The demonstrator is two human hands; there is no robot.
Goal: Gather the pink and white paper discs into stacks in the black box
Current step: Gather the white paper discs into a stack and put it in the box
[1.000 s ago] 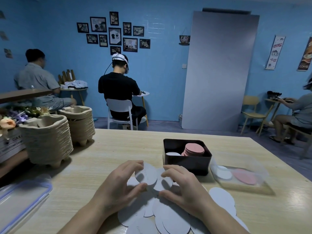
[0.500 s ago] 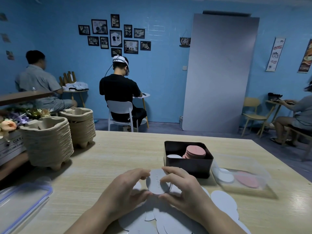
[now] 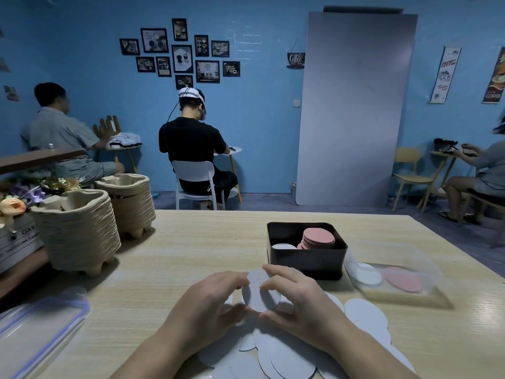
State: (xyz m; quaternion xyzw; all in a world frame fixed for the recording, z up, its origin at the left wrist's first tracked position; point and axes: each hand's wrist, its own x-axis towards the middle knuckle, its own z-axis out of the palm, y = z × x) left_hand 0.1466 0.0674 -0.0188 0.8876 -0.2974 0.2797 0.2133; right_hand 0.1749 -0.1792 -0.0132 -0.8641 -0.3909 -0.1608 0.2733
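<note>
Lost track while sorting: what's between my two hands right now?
White paper discs, edges gripped by the left hand and right hand; head view.

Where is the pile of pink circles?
In the head view, the pink stack sits inside the black box, in its right half, next to a lower white stack on the left. The box stands on the table, right of centre.

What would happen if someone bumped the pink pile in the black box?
The pink pile would probably slide apart: its discs look thin and loosely stacked, edges slightly uneven. The black box walls likely catch them. It seems light, being paper.
</note>
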